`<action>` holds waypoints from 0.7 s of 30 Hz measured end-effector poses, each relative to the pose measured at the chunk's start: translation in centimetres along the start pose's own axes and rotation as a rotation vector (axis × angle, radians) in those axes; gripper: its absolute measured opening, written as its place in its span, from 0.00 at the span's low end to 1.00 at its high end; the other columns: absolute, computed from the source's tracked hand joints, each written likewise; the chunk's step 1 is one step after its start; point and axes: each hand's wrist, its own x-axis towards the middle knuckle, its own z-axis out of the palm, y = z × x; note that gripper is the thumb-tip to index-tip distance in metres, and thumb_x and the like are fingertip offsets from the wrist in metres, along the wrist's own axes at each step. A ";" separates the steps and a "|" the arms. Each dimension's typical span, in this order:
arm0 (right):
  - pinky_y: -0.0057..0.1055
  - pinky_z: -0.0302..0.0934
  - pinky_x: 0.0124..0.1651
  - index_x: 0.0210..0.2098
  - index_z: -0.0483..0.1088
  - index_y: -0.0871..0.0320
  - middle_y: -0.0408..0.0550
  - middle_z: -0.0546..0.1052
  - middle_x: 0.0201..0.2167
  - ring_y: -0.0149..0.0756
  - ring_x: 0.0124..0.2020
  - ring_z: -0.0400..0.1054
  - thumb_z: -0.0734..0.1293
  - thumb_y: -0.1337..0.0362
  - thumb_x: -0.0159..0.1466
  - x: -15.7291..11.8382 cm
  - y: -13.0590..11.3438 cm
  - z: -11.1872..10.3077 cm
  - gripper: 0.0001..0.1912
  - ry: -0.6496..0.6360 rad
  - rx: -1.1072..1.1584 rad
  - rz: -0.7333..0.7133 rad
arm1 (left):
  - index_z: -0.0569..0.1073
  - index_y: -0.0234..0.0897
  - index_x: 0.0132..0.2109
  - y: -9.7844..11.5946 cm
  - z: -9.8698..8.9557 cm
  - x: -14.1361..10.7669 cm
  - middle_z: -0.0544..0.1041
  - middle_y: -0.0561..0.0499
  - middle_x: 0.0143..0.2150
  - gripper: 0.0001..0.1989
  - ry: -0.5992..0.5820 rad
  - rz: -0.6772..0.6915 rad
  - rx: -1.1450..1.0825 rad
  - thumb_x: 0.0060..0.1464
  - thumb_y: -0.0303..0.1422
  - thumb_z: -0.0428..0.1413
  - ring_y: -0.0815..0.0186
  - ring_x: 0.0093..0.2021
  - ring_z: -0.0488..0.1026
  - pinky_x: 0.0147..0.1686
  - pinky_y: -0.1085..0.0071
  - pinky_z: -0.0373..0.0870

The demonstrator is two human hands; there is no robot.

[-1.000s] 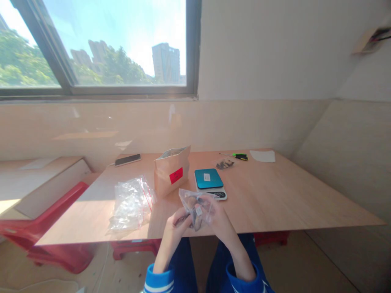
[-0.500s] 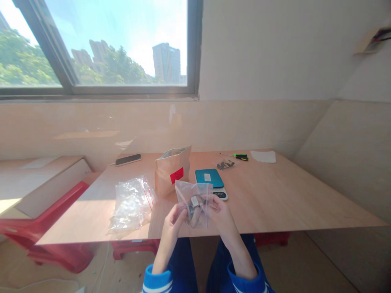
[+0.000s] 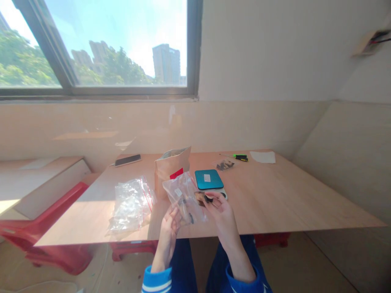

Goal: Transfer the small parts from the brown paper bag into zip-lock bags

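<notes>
A clear zip bag (image 3: 174, 188) with a small white label and some brown and dark pieces inside is pinched by my left hand (image 3: 170, 221). It tilts to the left, its red zip edge towards the right. My right hand (image 3: 222, 211) is closed on several thin brown and black pieces (image 3: 202, 198), held just outside the bag's right side. What exactly these pieces are is not clear. Directly behind my right hand lies a digital scale (image 3: 209, 178) with a teal top, its display partly covered. Behind the bag stands an open brown paper pouch (image 3: 161, 173) with a red label.
A stack of empty clear zip bags (image 3: 130, 205) lies on the left of the wooden table (image 3: 275, 195). Along the back are a phone (image 3: 127, 160), a small bag of dark pieces (image 3: 225, 165), screwdrivers (image 3: 240, 157) and a white sheet (image 3: 263, 157). A red chair (image 3: 61, 228) stands at left.
My right hand has come away from the bag and now shows brown pieces in its fingers. The bag has tilted and shifted left in my left hand.
</notes>
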 end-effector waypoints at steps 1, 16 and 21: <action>0.36 0.70 0.43 0.34 0.72 0.57 0.48 0.81 0.34 0.40 0.39 0.76 0.79 0.59 0.45 -0.1 -0.1 0.1 0.20 -0.005 0.041 0.000 | 0.77 0.35 0.45 0.1 -0.2 0.0 0.79 0.42 0.49 0.14 0.022 -0.012 -0.020 0.49 0.31 0.60 0.56 0.50 0.76 0.50 0.61 0.72; 0.36 0.68 0.49 0.35 0.72 0.54 0.45 0.76 0.38 0.38 0.44 0.72 0.72 0.63 0.53 9.7 -5.6 8.5 0.10 -0.302 -0.049 -0.391 | 0.75 0.39 0.52 3.2 -3.5 0.0 0.82 0.47 0.44 0.23 -0.006 0.203 -0.054 0.50 0.42 0.60 0.52 0.50 0.75 0.54 0.57 0.70; 0.34 0.66 0.46 0.32 0.74 0.56 0.45 0.78 0.35 0.35 0.39 0.73 0.62 0.71 0.56 13.8 -5.6 10.3 0.09 -0.577 -0.526 -0.576 | 0.74 0.33 0.52 3.3 -3.2 -0.1 0.81 0.43 0.45 0.23 0.006 0.149 -0.093 0.52 0.41 0.57 0.54 0.50 0.75 0.53 0.58 0.69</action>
